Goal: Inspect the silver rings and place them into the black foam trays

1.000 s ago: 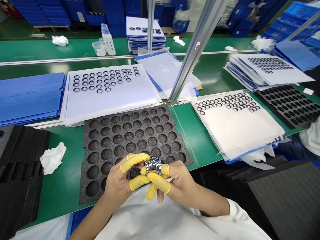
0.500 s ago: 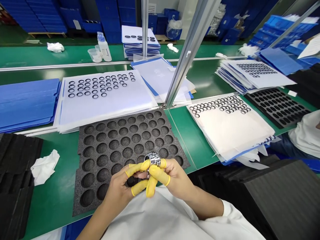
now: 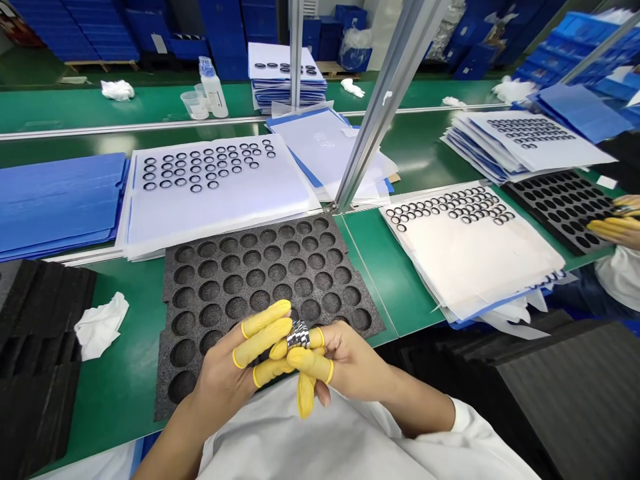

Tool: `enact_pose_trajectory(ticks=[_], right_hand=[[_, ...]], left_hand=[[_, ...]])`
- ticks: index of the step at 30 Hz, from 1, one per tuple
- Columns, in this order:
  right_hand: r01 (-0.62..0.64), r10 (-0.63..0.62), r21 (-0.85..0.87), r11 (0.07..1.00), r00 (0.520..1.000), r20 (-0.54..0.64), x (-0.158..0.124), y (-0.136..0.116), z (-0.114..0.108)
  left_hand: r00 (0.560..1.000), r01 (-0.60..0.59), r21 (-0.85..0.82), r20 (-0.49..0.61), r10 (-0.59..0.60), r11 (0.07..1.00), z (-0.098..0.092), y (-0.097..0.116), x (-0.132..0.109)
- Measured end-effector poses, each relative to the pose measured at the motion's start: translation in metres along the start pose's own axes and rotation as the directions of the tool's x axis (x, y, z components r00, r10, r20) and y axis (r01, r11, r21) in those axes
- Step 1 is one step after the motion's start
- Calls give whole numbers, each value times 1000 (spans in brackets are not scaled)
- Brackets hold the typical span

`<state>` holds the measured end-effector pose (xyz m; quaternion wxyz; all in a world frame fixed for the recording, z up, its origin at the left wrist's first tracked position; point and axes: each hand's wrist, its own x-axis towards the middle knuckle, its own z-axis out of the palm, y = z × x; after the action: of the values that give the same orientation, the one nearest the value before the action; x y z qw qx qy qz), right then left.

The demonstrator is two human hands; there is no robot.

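Both of my hands, fingers in yellow finger cots, hold a short stack of polished metal rings (image 3: 299, 335) between them. My left hand (image 3: 227, 373) pinches the stack from the left, and my right hand (image 3: 345, 360) holds it from the right. Directly below my hands lies a black foam tray (image 3: 270, 267) with rows of round recesses. Its nearest recesses are hidden behind my hands. I cannot tell how many rings the stack holds.
Sheets of white film (image 3: 465, 260) with rows of dark rings lie on the green bench, beside a second foam tray (image 3: 555, 207). A co-worker's hand (image 3: 615, 227) in yellow finger cots enters at right. A white cloth (image 3: 101, 325) and black foam stacks (image 3: 35, 347) lie at left.
The ring stack looks shorter and narrower than a second ago, and my fingers have shifted around it. A co-worker's hand has entered at the right edge.
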<state>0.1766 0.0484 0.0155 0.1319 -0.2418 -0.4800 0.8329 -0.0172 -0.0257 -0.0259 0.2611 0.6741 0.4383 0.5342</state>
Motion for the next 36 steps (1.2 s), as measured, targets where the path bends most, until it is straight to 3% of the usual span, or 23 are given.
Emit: enact_pose_trajectory(ticks=[8,15,22,26,30,36], right_hand=[[-138,124,94,986,982,144,7,4,-8],[-182,141,141,973,955,260,7,2,-12],[-198,167,117,973,958,235,6,4,-9],[-151,139,64,986,975,171,4,5,-6],[-74,75,-13,997,987,145,0,2,-3],[144,-127,-359,922,989,70,-3,6,-1]], left_hand=[[993,-120,37,8,120,992,6,4,8],[1000,-14,24,4,14,1000,4,2,3],[999,21,9,37,-21,1000,4,4,5],[998,22,-8,51,-22,1000,3,3,2],[979,178,-97,117,-167,979,-1,2,-4],[953,298,-175,106,-283,938,1,13,-3]])
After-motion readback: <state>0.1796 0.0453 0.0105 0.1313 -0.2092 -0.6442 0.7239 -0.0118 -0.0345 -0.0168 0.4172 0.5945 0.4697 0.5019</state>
